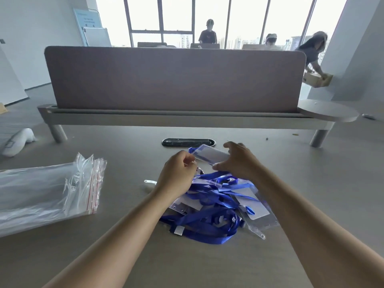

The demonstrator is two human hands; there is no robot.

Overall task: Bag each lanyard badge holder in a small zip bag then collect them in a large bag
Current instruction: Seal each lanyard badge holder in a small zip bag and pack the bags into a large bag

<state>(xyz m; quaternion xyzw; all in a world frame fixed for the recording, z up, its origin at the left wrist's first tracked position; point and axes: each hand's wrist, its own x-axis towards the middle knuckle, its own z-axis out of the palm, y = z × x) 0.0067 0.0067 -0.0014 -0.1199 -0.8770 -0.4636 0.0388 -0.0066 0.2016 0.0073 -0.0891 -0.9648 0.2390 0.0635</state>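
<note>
A clear badge holder (211, 155) is lifted just above the table's middle. My right hand (239, 161) grips its right end. My left hand (179, 171) is closed at its left end, pinching near the metal clip. Below both hands lies a tangled pile of blue lanyards (209, 215) with several clear badge holders mixed in. A stack of small zip bags with red seal lines (91, 183) lies to the left, partly on top of a large clear bag (31, 196).
A grey desk divider (174, 80) stands across the back of the table. A black oval cable port (188, 142) sits just beyond the hands. A white object (17, 142) lies at the far left. People stand beyond the divider near the windows.
</note>
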